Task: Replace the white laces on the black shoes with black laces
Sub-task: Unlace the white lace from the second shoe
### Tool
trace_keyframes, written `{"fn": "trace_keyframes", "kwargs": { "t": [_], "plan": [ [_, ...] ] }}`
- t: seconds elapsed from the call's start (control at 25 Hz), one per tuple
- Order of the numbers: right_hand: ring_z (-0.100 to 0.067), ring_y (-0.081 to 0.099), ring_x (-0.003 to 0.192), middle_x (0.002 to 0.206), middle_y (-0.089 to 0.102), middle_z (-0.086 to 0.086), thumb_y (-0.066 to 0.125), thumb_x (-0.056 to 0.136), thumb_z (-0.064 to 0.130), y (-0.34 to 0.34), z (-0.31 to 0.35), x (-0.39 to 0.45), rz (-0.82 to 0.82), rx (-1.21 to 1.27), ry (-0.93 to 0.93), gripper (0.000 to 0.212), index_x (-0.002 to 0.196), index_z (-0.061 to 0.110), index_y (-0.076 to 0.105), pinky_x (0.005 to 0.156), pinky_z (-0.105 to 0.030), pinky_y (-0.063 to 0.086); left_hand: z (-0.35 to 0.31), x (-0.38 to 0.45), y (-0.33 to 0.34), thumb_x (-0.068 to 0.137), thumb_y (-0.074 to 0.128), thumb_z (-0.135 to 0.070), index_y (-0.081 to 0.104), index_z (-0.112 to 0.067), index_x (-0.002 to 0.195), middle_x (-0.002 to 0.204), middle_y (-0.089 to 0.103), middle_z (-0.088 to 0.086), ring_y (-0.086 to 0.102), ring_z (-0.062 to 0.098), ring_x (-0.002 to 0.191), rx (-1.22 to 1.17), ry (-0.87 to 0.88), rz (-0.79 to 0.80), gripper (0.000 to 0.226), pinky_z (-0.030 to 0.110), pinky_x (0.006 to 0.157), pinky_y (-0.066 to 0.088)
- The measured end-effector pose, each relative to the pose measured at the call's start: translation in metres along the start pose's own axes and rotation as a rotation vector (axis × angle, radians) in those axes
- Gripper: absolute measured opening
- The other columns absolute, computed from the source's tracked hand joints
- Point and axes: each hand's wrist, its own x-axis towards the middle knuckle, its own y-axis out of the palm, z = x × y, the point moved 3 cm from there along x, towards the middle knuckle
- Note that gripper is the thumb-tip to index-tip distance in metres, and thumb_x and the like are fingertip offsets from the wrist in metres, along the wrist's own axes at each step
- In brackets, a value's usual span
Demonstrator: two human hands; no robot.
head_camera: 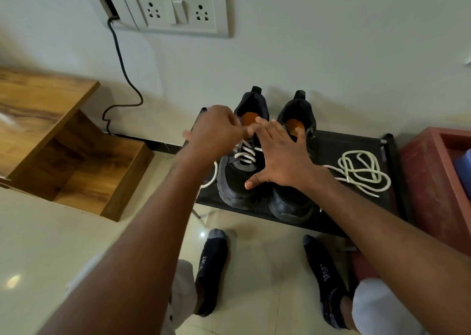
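Two black lace-up shoes (265, 171) w/ orange insoles sit side by side on our low black surface (341, 151). Our left hand (216, 130), at 11 o'clock of the left shoe, is blurred; it seems to be pinching that shoe's white lace (244, 153), but we can't tell for sure. Right hand (283, 153) is spread flat, released, across both shoes. One loose white rope lace (359, 171) lies coiled at 3 o'clock.

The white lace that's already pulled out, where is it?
The loose white lace lies coiled on the black rack, right of the two black shoes, beside the red box.
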Motion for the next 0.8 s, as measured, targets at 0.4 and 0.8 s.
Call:
{"fn": "trace_keyframes", "kwargs": {
  "t": [0.4,0.8],
  "plan": [
    [-0.023,-0.002,0.162,0.175,-0.007,0.007,0.081,0.057,0.082,0.0,-0.004,0.0,0.021,0.0,0.008,0.143,0.165,0.029,0.004,0.121,-0.074,0.004,-0.022,0.013,0.015,0.085,0.078,-0.033,0.072,-0.026,0.098,0.082,0.061,-0.004,0.061,0.026,0.087,0.555,0.251,-0.057,0.016,0.052,0.103,0.028],
    [-0.023,-0.008,0.162,0.174,-0.004,0.009,0.083,0.056,0.079,0.0,-0.005,-0.001,-0.016,-0.001,0.024,0.137,0.163,0.033,0.01,0.12,-0.072,0.002,-0.022,0.03,-0.017,0.1,0.068,-0.037,0.071,-0.019,0.079,0.077,0.068,-0.008,0.069,0.022,0.091,-0.256,-0.017,-0.127,0.027,0.038,0.086,0.043]
  ]
}}
